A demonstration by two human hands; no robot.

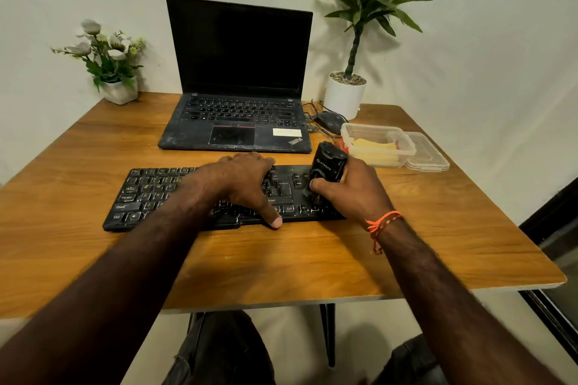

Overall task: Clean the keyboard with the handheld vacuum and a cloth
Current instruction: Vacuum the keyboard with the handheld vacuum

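A black keyboard (150,194) lies across the middle of the wooden table (281,259). My left hand (247,184) rests flat over its middle keys, thumb hooked on the front edge, holding it down. My right hand (353,191) grips a small black handheld vacuum (328,162), which stands nozzle-down on the keyboard's right end. A yellow cloth (372,147) lies folded inside a clear plastic container (406,150) just beyond my right hand.
An open black laptop (237,122) sits behind the keyboard. A mouse (328,120) with cables lies right of it. The container's lid (431,156) is beside it. A white flower pot (120,92) stands back left, a potted plant (344,97) back right.
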